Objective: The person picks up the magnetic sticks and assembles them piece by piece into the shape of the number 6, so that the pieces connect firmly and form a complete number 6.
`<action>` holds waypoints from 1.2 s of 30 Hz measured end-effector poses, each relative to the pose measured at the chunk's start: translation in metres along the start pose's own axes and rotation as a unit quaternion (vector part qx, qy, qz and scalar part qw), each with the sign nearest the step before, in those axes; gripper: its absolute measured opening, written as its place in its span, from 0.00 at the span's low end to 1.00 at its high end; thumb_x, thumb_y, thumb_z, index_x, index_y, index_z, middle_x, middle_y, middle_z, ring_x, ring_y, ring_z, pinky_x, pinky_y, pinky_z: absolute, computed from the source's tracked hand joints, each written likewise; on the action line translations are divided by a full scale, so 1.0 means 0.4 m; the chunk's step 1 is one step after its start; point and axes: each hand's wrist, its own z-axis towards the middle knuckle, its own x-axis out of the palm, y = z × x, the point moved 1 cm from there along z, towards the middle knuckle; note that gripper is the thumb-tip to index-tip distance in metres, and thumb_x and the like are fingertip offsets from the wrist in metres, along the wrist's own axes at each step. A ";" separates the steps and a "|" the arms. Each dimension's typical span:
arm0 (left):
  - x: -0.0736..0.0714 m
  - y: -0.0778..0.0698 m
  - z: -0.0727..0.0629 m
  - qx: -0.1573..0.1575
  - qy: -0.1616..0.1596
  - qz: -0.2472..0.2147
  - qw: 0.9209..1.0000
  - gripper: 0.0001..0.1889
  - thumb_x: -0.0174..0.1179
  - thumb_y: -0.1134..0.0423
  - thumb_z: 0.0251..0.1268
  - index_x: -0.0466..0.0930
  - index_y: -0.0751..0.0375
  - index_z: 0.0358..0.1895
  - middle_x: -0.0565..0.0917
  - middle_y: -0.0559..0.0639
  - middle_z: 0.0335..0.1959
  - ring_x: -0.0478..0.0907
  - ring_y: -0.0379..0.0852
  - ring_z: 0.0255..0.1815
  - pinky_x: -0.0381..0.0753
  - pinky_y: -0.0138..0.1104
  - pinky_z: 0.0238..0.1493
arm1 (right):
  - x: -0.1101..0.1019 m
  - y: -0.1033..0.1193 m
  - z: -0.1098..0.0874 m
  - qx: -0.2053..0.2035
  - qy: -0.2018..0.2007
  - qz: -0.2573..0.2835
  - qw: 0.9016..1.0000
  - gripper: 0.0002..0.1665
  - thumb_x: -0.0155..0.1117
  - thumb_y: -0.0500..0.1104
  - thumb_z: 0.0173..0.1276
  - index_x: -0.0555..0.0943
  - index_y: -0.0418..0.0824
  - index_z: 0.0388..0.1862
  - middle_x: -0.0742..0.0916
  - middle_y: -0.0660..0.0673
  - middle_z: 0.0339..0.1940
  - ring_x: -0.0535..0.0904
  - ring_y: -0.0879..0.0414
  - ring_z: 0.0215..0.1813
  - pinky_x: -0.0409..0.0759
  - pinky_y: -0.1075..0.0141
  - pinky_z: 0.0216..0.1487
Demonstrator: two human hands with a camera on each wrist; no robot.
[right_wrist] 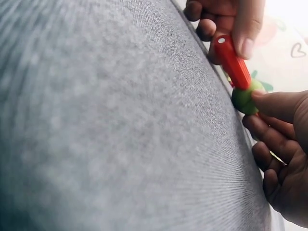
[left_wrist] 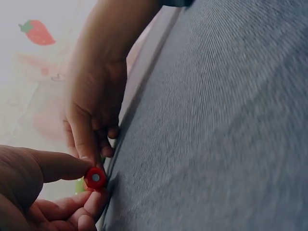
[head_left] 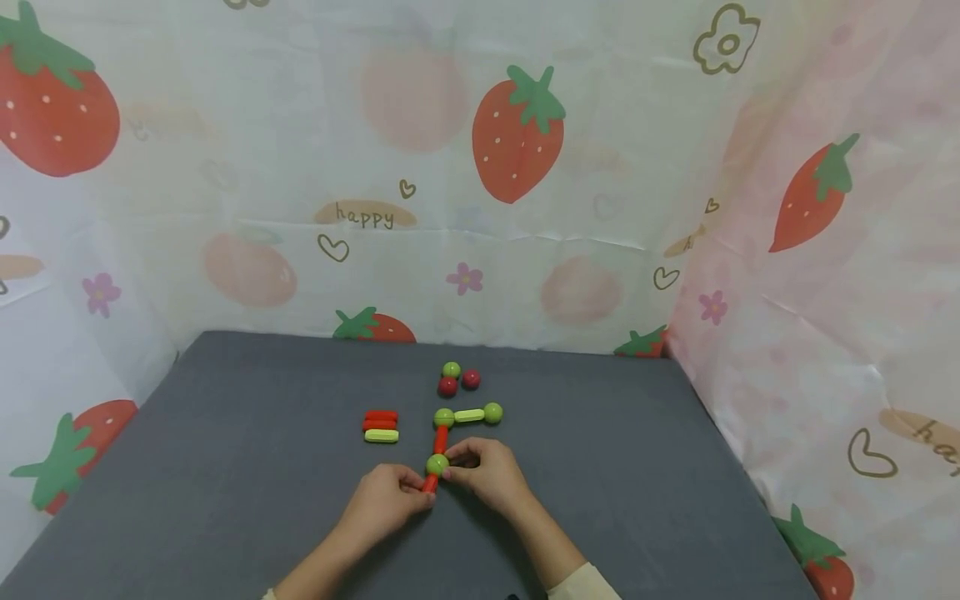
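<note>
My left hand (head_left: 381,502) pinches a short red rod (head_left: 430,484) between thumb and fingers. A small pale disc shows in the rod's end in both wrist views. Its other end meets a green ball (head_left: 437,465), which my right hand (head_left: 491,477) pinches between thumb and fingertips. From that ball a second red rod (head_left: 441,440) runs away to another green ball (head_left: 444,418). There a yellow-green rod (head_left: 469,415) branches right and ends in a further green ball (head_left: 492,412). In the left wrist view, fingers hide most of the held ball.
Left of the joined pieces lie two loose red rods (head_left: 381,415) and a yellow-green rod (head_left: 381,436), side by side. Beyond them sit a loose green ball (head_left: 451,370) and two dark red balls (head_left: 447,387). Strawberry-print curtains (head_left: 450,275) border the grey table (head_left: 247,467).
</note>
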 end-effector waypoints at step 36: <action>0.017 0.011 -0.017 0.011 -0.043 -0.034 0.998 0.11 0.76 0.54 0.56 0.91 0.55 0.37 0.89 0.43 0.30 0.82 0.37 0.31 0.79 0.36 0.32 | 0.015 0.020 -0.007 0.015 -0.023 0.002 1.000 0.12 0.80 0.46 0.60 0.90 0.48 0.42 0.91 0.54 0.37 0.85 0.62 0.37 0.82 0.66 0.38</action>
